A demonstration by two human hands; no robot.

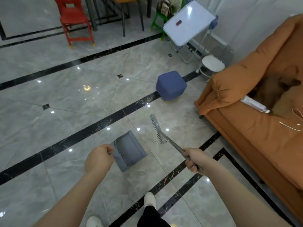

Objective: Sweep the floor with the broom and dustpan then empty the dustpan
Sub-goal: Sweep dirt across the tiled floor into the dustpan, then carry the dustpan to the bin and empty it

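Broom [158, 128] is gripped by the right hand [191, 159], fingers wrapped round the lower handle; its head is seen ahead of the dustpan, above the tiled floor [65, 95] near the orange sofa [246, 128] (contact between bristles and floor cannot be told). Dustpan [128, 150] is held at its rear edge by the left hand [98, 158], fingers curled on it; its mouth faces away from the person, toward the blue stool [171, 85]. No debris can be made out on the floor or in the pan.

Step in hand is judged to be sweeping, with emptying still to come. For a clean pass:
1. The pan lip should be pressed flat to the tile.
2. Short strokes should be drawn toward the mouth.
3. The pan should be kept level when lifted.
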